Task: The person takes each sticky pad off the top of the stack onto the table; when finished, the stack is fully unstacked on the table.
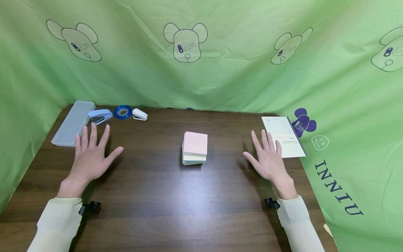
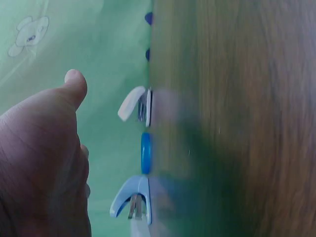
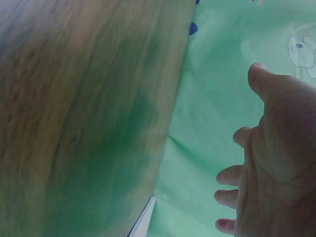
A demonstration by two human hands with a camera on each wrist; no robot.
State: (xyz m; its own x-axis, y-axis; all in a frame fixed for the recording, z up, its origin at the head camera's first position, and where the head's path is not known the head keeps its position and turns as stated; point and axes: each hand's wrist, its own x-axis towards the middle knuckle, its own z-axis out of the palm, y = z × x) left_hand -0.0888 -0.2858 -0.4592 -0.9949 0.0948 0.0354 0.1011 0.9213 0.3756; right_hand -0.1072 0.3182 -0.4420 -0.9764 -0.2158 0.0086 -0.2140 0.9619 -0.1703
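pastel paper, that's what's sitting dead centre of the head view: a stack of sticky notes (image 1: 195,148), pink pad on top, with pale yellow and bluish pads under it, the layers a bit skewed. it rests on the dark wooden table (image 1: 157,196), between both hands and well apart from each.

the left hand (image 1: 91,154) is at the left of the frame, fingers spread and straight, grasping nothing. the right hand (image 1: 267,157) mirrors it on the right, also flat and released; its fingertips sit just beside or slightly over the near edge of a lined notepad (image 1: 283,136), can't tell if they touch. both hands seem to hover just above or rest on the wood, hard to say which.

my guess on handling: the stack looks light and squarish, stiff enough as a block but the separate pads could slide off each other since they're already offset. i'd pinch it from two opposite sides low down, thumb one side and fingers the other, so the bottom pad comes along too. grabbing only the top would likely lift just the pink one.

upper left of the head view has a clear pencil case (image 1: 73,122), a blue stapler (image 1: 100,115), a blue tape roll (image 1: 122,112) and a small white stapler (image 1: 140,114). green cloth with bears (image 1: 201,63) hangs behind.
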